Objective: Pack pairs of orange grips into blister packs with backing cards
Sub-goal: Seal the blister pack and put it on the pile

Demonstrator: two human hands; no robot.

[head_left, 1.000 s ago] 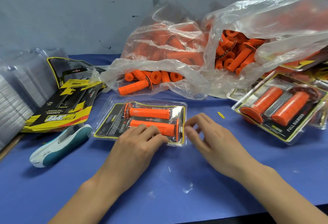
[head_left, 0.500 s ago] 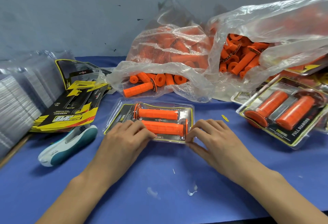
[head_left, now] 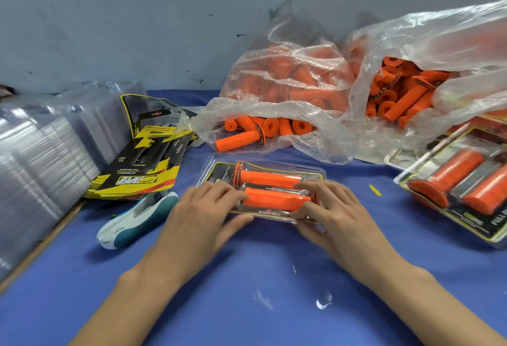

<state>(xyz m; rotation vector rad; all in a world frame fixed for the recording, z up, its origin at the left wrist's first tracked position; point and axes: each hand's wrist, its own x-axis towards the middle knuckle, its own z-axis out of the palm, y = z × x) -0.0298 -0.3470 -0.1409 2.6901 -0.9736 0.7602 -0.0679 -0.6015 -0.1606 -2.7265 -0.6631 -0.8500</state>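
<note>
Fingers (head_left: pixel 219 190) of the left hand (head_left: pixel 203 208) and the right hand (head_left: pixel 337 214) pinch the ends of a clear plastic blister pack (head_left: pixel 270 212).
On each hand the fingers lie close together on top, with the thumb at the near edge. Inside the pack, two ribbed orange rubber grips (head_left: pixel 267 179) lie side by side over a black-and-yellow backing card (head_left: pixel 220 174). The pack rests on the blue desk (head_left: pixel 247 277). A crumpled clear bag of loose grips (head_left: pixel 301 98) sits behind, and a white-and-teal stapler (head_left: pixel 137 219) lies to the left.

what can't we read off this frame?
Head view only.
blister pack: near edge and both ends under left hand and right hand; closure unclear.
finished pack: cut off by right edge.
bagged grips: veiled by crinkled plastic; no count.
clear blister stack: blurred, cut by left edge.
</note>
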